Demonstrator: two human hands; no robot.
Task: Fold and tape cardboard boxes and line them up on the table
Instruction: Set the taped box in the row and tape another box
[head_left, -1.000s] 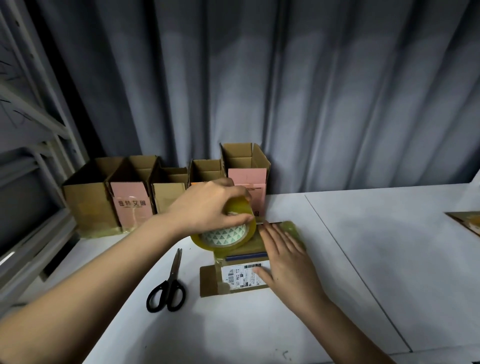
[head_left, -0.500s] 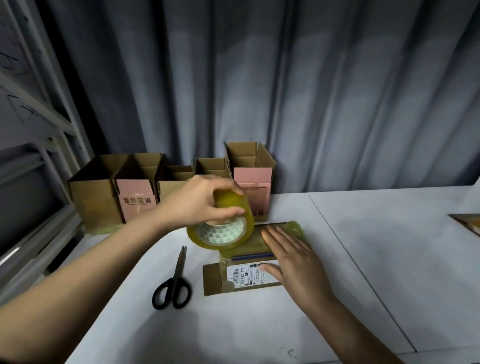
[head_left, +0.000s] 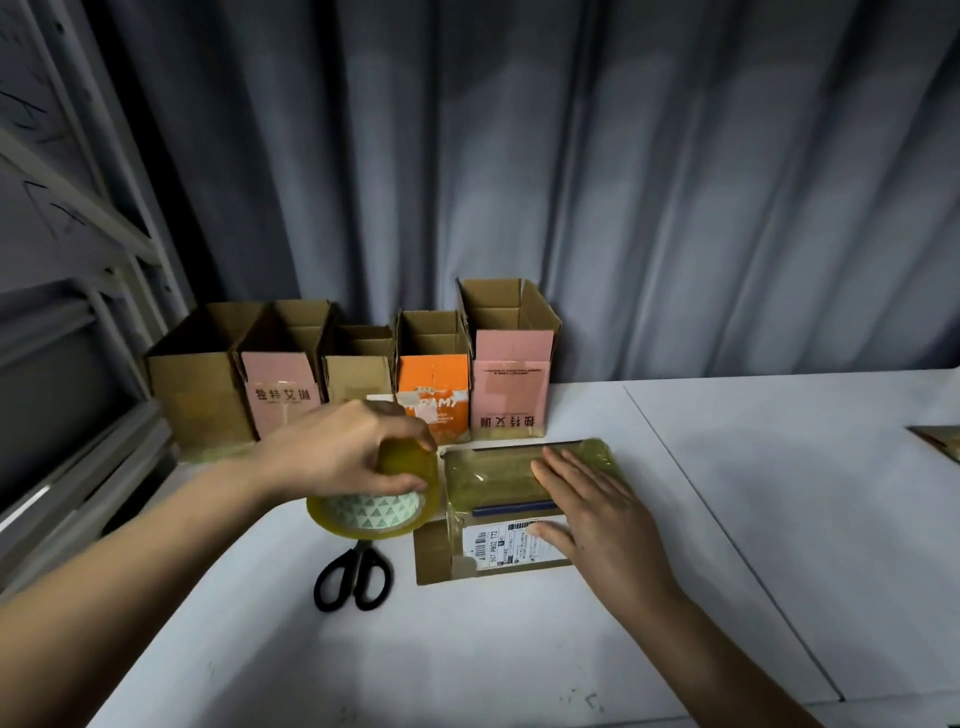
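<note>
While we are pulling tape roll (head_left: 374, 506) sideways with left hand (head_left: 337, 449), fingers curling round it, right hand (head_left: 597, 512), fingers straight and together, is pressing box (head_left: 498, 499) flat on table (head_left: 727, 519). Keeping strip taut, centred over seam; scissors (head_left: 356, 574) are lying near.

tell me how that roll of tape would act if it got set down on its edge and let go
The tape roll, gripped by the left hand, is a round ring, so on edge it would probably roll across the smooth white table. Its glossy yellowish surface looks slick. It seems stiff enough to hold its shape, and laid flat it should stay put.
</note>
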